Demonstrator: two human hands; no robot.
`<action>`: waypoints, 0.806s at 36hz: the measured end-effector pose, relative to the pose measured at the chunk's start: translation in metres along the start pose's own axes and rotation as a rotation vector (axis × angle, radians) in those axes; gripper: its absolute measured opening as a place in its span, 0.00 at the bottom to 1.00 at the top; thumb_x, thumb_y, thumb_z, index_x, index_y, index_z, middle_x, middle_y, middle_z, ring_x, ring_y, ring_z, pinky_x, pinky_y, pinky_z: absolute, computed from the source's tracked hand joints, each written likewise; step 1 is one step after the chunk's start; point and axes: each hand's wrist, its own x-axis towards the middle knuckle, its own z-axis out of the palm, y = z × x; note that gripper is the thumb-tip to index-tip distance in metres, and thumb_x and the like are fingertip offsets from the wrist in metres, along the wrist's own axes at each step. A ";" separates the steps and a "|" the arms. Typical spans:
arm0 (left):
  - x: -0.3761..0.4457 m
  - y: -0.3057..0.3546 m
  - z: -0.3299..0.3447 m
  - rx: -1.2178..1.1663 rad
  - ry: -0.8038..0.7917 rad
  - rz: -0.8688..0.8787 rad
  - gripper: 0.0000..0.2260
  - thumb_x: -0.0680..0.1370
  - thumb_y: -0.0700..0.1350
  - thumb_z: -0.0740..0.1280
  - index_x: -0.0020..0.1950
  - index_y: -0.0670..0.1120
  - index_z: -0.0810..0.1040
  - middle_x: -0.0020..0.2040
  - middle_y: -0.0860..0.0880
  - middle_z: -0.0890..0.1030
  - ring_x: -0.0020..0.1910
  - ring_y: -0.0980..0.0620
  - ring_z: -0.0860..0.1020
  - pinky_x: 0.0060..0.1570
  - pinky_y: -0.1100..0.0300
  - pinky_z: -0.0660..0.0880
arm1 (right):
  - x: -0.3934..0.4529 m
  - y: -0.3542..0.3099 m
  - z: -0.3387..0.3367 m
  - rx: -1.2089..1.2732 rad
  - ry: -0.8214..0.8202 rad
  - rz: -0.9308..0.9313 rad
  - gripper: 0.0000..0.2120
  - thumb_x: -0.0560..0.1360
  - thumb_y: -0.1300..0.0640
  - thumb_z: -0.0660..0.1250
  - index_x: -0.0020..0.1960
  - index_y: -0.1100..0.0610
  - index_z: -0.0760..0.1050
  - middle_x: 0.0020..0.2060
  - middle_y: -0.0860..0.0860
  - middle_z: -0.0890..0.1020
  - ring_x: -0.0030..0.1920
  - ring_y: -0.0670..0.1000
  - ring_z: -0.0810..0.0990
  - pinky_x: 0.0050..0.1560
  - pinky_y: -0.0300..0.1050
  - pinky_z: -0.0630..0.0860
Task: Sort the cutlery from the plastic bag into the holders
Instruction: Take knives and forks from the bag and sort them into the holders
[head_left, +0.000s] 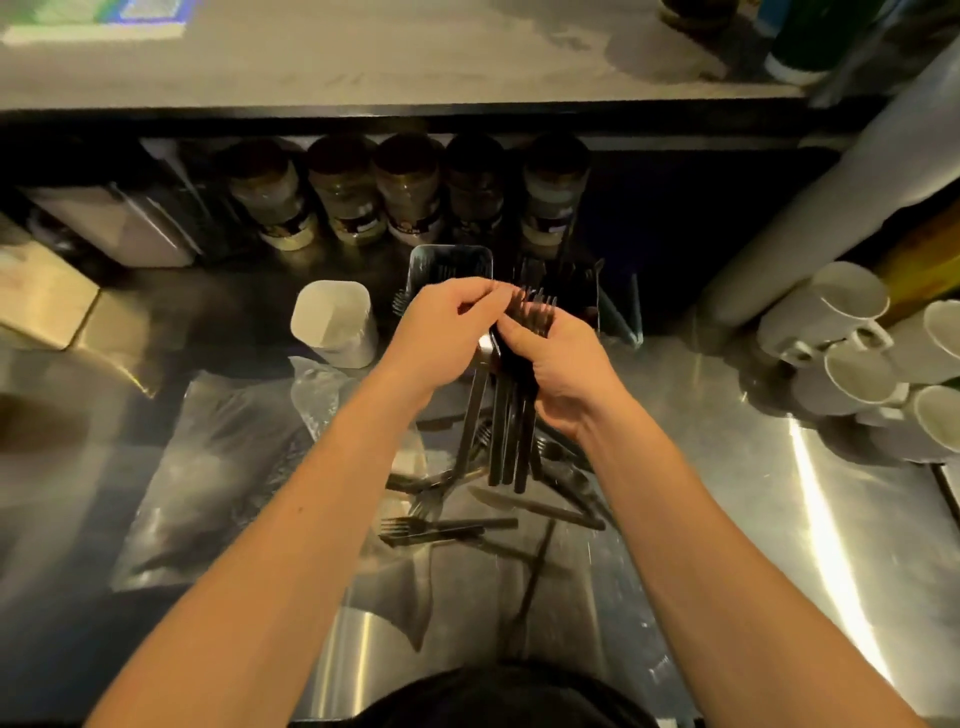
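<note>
While right hand (563, 371) grips fork bundle (511, 415), left hand (441, 332) fingers pinch tines, holders (451, 262) just beyond.

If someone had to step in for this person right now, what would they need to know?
Right hand grips a bundle of black forks, tines up. Left hand pinches at the tines, apparently picking one out.
Dark holder behind the hands already has some cutlery in it; the white holder to its left shows none.
Loose forks and a knife lie on the steel counter beside the plastic bag.
Left: place the bundle, then sort the loose pieces.
</note>
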 end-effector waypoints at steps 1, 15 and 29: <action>0.000 -0.003 -0.004 0.042 0.014 0.012 0.09 0.82 0.50 0.64 0.58 0.56 0.83 0.50 0.58 0.83 0.52 0.60 0.80 0.57 0.55 0.78 | 0.001 0.001 0.003 -0.006 -0.011 0.001 0.10 0.81 0.61 0.66 0.60 0.61 0.80 0.45 0.56 0.86 0.44 0.53 0.86 0.44 0.47 0.81; 0.056 -0.012 -0.052 0.125 0.341 0.272 0.07 0.79 0.44 0.70 0.56 0.49 0.84 0.50 0.54 0.82 0.49 0.64 0.79 0.55 0.70 0.74 | 0.066 -0.025 0.055 -0.051 0.056 -0.115 0.06 0.80 0.59 0.68 0.57 0.56 0.80 0.53 0.57 0.85 0.55 0.56 0.85 0.59 0.59 0.81; 0.117 -0.057 -0.032 -0.600 0.241 -0.051 0.24 0.85 0.57 0.48 0.71 0.45 0.73 0.64 0.52 0.80 0.67 0.56 0.75 0.73 0.54 0.67 | 0.142 -0.036 0.077 -0.026 0.138 -0.344 0.07 0.81 0.64 0.64 0.51 0.54 0.78 0.52 0.57 0.83 0.56 0.57 0.83 0.59 0.56 0.81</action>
